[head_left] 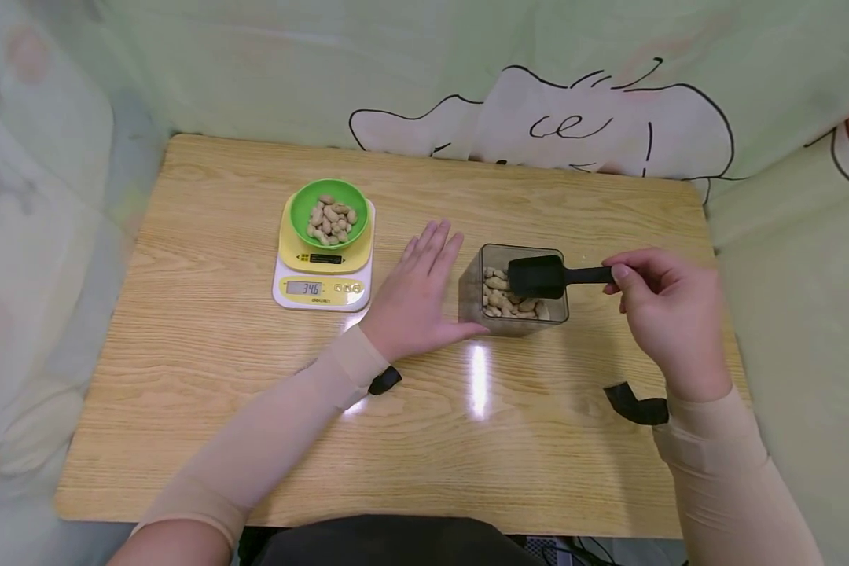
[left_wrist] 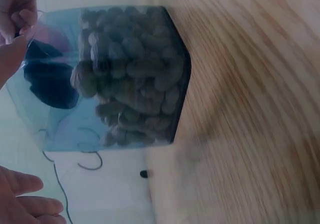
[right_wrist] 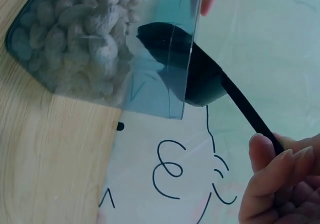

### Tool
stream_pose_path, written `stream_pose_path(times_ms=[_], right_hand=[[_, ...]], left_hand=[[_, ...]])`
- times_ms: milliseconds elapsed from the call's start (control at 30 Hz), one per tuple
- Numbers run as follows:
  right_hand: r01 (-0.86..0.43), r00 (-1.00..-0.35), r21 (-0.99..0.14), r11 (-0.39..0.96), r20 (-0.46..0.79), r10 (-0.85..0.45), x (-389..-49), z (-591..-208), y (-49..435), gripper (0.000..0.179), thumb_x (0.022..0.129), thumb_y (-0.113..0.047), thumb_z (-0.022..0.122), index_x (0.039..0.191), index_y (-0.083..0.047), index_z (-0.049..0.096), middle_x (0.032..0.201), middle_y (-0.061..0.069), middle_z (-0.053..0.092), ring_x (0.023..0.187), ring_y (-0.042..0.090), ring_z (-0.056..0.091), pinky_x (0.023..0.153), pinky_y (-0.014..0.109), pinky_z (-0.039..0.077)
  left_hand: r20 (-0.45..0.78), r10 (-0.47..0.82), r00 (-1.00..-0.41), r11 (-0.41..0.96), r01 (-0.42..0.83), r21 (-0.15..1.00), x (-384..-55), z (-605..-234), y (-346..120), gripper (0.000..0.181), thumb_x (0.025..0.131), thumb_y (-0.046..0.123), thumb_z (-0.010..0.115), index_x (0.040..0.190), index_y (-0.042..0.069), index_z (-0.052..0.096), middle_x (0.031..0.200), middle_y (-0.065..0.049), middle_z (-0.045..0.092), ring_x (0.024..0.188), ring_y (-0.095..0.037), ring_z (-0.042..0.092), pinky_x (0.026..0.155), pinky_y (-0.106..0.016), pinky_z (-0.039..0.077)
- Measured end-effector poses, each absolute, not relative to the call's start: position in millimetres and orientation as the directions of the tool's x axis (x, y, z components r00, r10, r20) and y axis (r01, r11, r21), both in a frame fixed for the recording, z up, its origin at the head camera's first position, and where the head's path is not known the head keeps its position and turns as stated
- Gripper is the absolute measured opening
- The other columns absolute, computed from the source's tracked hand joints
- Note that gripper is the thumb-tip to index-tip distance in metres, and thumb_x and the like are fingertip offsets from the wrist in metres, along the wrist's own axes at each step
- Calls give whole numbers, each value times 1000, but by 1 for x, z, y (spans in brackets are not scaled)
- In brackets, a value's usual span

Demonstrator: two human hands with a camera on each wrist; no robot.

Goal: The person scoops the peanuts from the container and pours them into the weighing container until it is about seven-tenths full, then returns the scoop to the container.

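My right hand (head_left: 668, 310) pinches the handle of a black scoop (head_left: 538, 277) between thumb and fingers. In the right wrist view the front of the scoop (right_wrist: 170, 54) dips inside a clear box (right_wrist: 150, 102), above the peanuts (right_wrist: 80, 39) heaped in it. From the head view, this box (head_left: 512, 326) stands upright on the table. My left hand (head_left: 420, 295) lies left of it with straight fingers, the thumb reaching to the box's near left corner; whether it touches cannot be told. Nothing is held in that hand.
Left of my left hand stands a yellow and white kitchen scale (head_left: 321, 291) reading 34.6. On it sits a green bowl (head_left: 300, 206) with several peanuts (head_left: 331, 220). A patterned curtain (head_left: 424, 71) hangs behind the wooden table (head_left: 502, 472).
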State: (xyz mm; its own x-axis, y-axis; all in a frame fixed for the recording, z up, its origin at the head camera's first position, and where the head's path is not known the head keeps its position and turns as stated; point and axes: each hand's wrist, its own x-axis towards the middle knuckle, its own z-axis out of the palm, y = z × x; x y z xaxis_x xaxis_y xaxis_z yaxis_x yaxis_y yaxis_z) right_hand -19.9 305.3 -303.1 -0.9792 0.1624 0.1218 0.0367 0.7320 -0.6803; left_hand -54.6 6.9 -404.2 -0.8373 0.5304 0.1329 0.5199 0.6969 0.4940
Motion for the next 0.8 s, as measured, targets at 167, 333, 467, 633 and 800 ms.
stream_pose_path(times_ms=[167, 333, 467, 633, 800], right_hand=[[-166, -945, -562, 811, 326, 33, -14, -304, 301, 14, 100, 0, 71, 101, -3, 85, 81, -1, 79, 64, -17, 54, 61, 4, 41], [-395, -836, -330, 857, 517, -186, -10, -303, 296, 17, 99, 3, 67, 99, 0, 84, 85, 17, 80, 68, -1, 63, 67, 13, 43], [-483, -776, -170, 859, 538, -330, -8, -301, 290, 21, 101, 1, 61, 99, 2, 82, 83, 19, 79, 64, 33, 69, 60, 42, 56], [-524, -775, -141, 840, 488, -402, -9, -305, 285, 18, 101, 3, 62, 100, 2, 80, 82, 20, 78, 67, 37, 71, 61, 54, 62], [-492, -815, -201, 847, 450, -366, -13, -313, 286, 18, 100, 6, 63, 100, 3, 80, 85, 21, 78, 67, 35, 72, 63, 52, 61]], left_hand=[[146, 544, -826, 685, 537, 492, -56, -407, 15, 132, 82, 84, 72, 171, 1, 20, 180, -23, 16, 170, -38, 12, 140, -51, 16], [127, 544, -829, 680, 524, 512, -57, -405, 20, 130, 84, 84, 70, 172, 3, 19, 181, -21, 14, 170, -35, 9, 140, -48, 12], [113, 546, -830, 677, 516, 524, -58, -402, 21, 129, 85, 83, 70, 172, 5, 18, 181, -19, 13, 171, -34, 9, 140, -47, 11], [127, 552, -824, 671, 529, 519, -59, -401, 23, 125, 86, 81, 71, 172, 5, 20, 181, -21, 15, 170, -37, 12, 140, -49, 14], [150, 555, -818, 660, 543, 519, -59, -401, 24, 121, 87, 77, 74, 171, 6, 24, 179, -23, 19, 169, -39, 15, 140, -51, 17]])
